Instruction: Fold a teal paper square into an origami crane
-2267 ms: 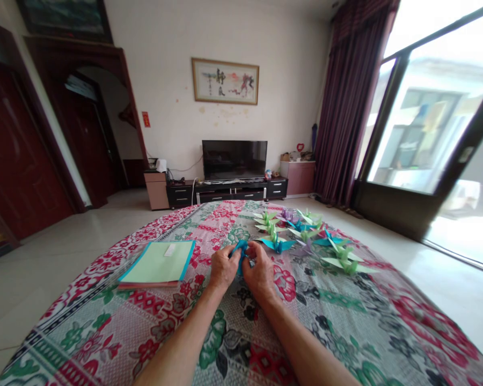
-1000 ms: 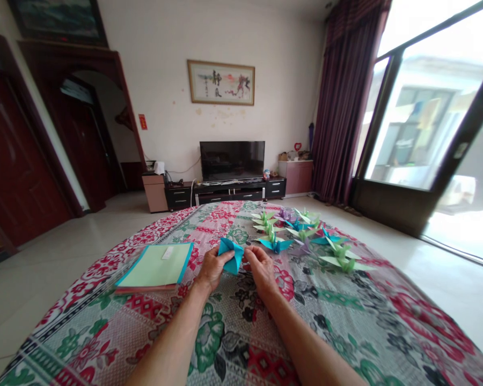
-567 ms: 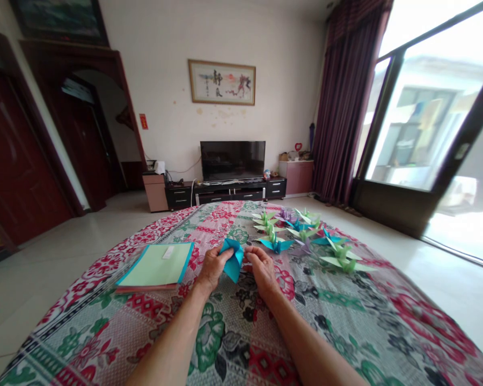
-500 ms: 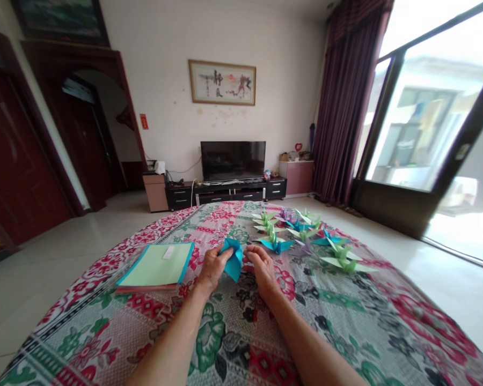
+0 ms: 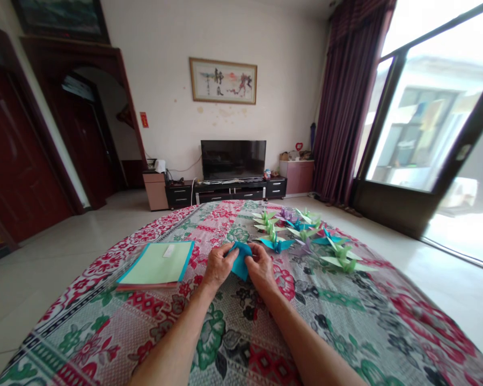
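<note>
A folded piece of blue origami paper is held up between both hands above the table. My left hand pinches its left side, thumb in front. On the opposite edge, my right hand grips the paper between thumb and fingers. Parts of the folds are hidden behind the fingers. To the right of my hands stand several folded paper cranes in green, blue and purple; a blue crane is the nearest to my right hand.
Left of my hands lies a stack of coloured paper, light green on top, with a small white slip on it. A patterned cloth covers the round table. Beyond it, a television stands on a low cabinet.
My right hand has moved left and closed on the blue paper's right side. The paper has turned and shifted slightly to the right along with my left hand.
</note>
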Motion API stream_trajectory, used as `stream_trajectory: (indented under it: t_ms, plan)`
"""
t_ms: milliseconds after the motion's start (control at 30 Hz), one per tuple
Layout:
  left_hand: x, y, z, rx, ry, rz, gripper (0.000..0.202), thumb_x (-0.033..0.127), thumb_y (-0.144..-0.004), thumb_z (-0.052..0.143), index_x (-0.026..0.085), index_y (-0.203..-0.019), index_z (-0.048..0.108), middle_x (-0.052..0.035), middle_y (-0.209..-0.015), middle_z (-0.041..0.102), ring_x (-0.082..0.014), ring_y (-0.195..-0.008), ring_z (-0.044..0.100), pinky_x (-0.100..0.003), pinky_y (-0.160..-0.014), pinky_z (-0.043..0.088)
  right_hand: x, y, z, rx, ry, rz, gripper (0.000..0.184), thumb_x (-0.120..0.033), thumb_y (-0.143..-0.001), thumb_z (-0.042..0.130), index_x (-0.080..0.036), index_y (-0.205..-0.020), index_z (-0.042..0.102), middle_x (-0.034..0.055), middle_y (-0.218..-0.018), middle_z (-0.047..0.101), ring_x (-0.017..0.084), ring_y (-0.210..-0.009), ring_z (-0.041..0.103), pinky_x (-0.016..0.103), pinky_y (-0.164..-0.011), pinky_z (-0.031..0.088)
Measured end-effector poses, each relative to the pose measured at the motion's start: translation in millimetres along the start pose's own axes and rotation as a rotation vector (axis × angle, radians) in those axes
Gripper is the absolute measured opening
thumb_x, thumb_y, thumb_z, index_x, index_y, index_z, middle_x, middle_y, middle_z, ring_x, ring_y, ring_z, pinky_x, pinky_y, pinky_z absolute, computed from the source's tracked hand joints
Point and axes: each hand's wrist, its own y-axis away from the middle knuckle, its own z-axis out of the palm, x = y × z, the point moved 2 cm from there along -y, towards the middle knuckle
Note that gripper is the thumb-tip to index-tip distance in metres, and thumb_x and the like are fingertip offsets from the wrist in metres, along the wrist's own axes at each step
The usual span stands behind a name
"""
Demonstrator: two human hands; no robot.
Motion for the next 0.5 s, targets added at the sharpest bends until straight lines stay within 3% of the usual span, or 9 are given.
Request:
stream_trajectory:
  t_ms: [200,367,500]
  plan:
    - [7.2,1.3,3.0,0.011,-0.036,0.040,0.021,0.029,-0.066,0.060,0.018,-0.078,0.072,-0.0023,-0.069,0.067,-0.0178,-0.073,0.058,-0.024,-0.066,0.045,-5.2,-1.3,-2.9,0.117,0.128,-0.035,0.031,-0.025,-0.062,0.051,-0.015,-0.090,0.061,0.0034,-0.074,0.065,0.016,-0.066,0.059,0.027,-0.062,0.048]
    - [1.5,2.4,10.2,-0.050,-0.063,0.169,0.024,0.026,-0.072,0.056,0.018,-0.089,0.072,-0.0070,-0.096,0.070,-0.0209,-0.090,0.061,-0.031,-0.085,0.044,0.1,-3.2,-5.8,0.171,0.239,-0.078,0.029,-0.023,-0.063,0.050,-0.017,-0.089,0.062,0.0038,-0.079,0.066,0.018,-0.072,0.059,0.032,-0.070,0.048]
    - [-3.8,2.5,13.1,-0.047,-0.061,0.185,0.024,0.026,-0.072,0.058,0.020,-0.090,0.072,-0.0064,-0.099,0.069,-0.0220,-0.095,0.061,-0.034,-0.091,0.043,-0.8,-2.9,-8.0,0.222,0.302,-0.152,0.027,-0.021,-0.063,0.049,-0.018,-0.086,0.063,0.0028,-0.076,0.065,0.018,-0.070,0.058,0.031,-0.069,0.046]
